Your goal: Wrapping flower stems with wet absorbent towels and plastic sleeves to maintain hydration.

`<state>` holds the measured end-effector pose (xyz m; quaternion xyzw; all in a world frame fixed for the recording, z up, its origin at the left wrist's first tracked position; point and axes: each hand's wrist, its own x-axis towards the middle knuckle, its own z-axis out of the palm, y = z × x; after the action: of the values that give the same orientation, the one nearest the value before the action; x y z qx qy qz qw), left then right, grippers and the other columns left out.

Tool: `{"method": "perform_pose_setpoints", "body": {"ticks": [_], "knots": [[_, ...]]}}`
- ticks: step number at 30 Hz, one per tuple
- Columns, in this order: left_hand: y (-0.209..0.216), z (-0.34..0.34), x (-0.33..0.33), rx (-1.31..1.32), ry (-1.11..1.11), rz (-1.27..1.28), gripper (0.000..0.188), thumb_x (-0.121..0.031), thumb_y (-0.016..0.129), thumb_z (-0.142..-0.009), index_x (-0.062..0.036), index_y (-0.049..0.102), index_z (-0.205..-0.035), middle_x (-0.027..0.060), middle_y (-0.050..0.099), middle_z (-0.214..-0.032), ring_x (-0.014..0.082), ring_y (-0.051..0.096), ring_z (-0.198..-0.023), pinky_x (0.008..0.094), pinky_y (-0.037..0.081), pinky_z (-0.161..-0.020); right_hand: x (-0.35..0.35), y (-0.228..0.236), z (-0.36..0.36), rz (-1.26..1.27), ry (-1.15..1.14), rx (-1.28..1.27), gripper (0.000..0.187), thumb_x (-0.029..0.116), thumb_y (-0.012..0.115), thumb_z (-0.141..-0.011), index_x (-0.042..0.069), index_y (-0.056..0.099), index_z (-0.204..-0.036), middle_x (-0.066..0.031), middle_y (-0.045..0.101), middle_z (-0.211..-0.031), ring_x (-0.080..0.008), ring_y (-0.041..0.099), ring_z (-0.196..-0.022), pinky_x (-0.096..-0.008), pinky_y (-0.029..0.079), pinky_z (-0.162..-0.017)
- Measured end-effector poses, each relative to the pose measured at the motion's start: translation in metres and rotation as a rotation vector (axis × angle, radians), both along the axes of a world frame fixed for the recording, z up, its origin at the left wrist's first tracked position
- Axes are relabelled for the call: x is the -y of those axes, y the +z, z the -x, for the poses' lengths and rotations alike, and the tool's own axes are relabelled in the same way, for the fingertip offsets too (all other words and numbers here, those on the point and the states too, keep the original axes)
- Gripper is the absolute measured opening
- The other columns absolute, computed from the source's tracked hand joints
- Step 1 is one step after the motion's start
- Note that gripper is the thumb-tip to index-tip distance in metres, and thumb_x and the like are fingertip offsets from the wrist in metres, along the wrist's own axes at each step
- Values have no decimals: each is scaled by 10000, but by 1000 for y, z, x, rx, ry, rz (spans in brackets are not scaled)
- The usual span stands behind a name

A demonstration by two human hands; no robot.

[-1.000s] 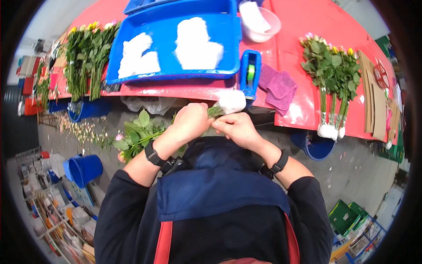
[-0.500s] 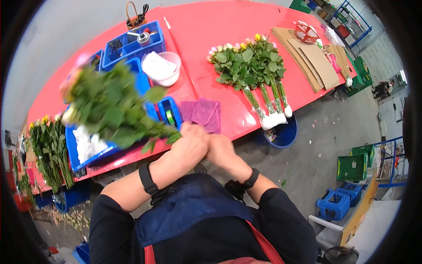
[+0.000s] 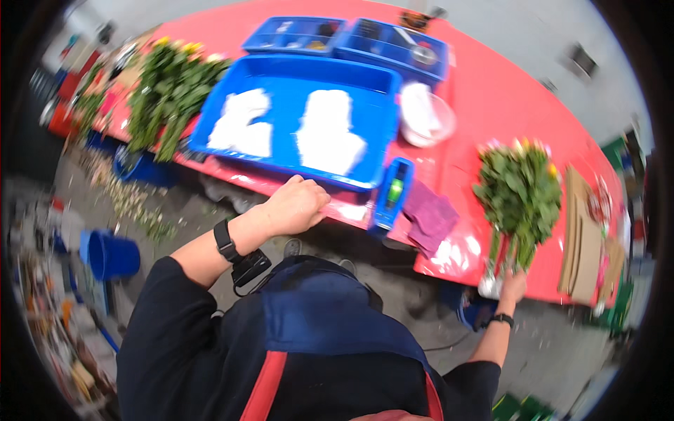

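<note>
As I look down through the head camera from a distance, I see my right hand (image 3: 514,286) reaching far out, at the lower stems of the rose bunches (image 3: 518,193). These lie near the edge of the red tabletop (image 3: 484,91) on the right, pink and yellow blooms pointing away, white-wrapped stem ends (image 3: 489,286) toward me. I cannot tell whether the right fingers grip the stems or only rest against them.

My left hand (image 3: 298,205) is just in front of a large blue tray (image 3: 284,133), back upward, its fingers bent and close together; the palm is hidden, so I cannot tell how tightly they close. Two white, soft-looking piles (image 3: 328,133) lie in the tray. Right of it come a blue tape dispenser (image 3: 391,200) and a rumpled purple cloth (image 3: 432,217); cardboard sheets (image 3: 579,231) lie beyond the roses.
</note>
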<state>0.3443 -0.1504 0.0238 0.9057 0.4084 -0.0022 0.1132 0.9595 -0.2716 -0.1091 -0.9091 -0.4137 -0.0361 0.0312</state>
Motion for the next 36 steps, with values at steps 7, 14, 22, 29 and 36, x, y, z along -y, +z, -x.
{"method": "perform_pose_setpoints", "body": {"ticks": [7, 14, 22, 29, 36], "knots": [[-25, 188, 18, 353, 750, 18, 269, -194, 657, -815, -29, 646, -1027, 135, 682, -855, 298, 658, -789, 385, 517, -698, -8, -11, -20, 145, -7, 20, 580, 405, 696, -790, -43, 566, -1134, -282, 620, -1062, -428, 608, -973, -515, 483, -816], [-77, 409, -38, 349, 1205, -191, 187, -207, 619, -828, -57, 687, -917, 148, 664, -767, 281, 660, -706, 374, 509, -656, -124, 51, 207, -62, 256, 158, 512, 253, 647, -854, 23, 515, -1292, -204, 567, -1225, -377, 534, -1116, -453, 444, -927], [-82, 625, -173, 247, 1354, -449, 138, -175, 589, -802, -89, 693, -833, 176, 666, -860, 373, 642, -840, 469, 518, -758, -170, 112, 451, -130, 738, 86, 467, 78, 662, -793, -19, 524, -1229, -225, 526, -1246, -399, 488, -1153, -467, 392, -982], [-79, 729, -270, -20, 1577, -390, 410, -303, 683, -812, -57, 574, -1120, 116, 595, -1174, 292, 525, -1136, 426, 423, -958, -188, 172, 603, 52, 799, 90, 385, 184, 659, -792, -52, 606, -1093, -263, 628, -1006, -418, 589, -950, -477, 464, -862], [-68, 743, -304, 26, 1585, -175, 395, -380, 726, -732, -104, 677, -1011, 118, 669, -989, 299, 617, -984, 437, 453, -892, -191, 156, 645, 175, 822, 22, 392, 87, 649, -767, -59, 573, -1123, -245, 576, -1125, -414, 540, -1043, -456, 431, -933]]}}
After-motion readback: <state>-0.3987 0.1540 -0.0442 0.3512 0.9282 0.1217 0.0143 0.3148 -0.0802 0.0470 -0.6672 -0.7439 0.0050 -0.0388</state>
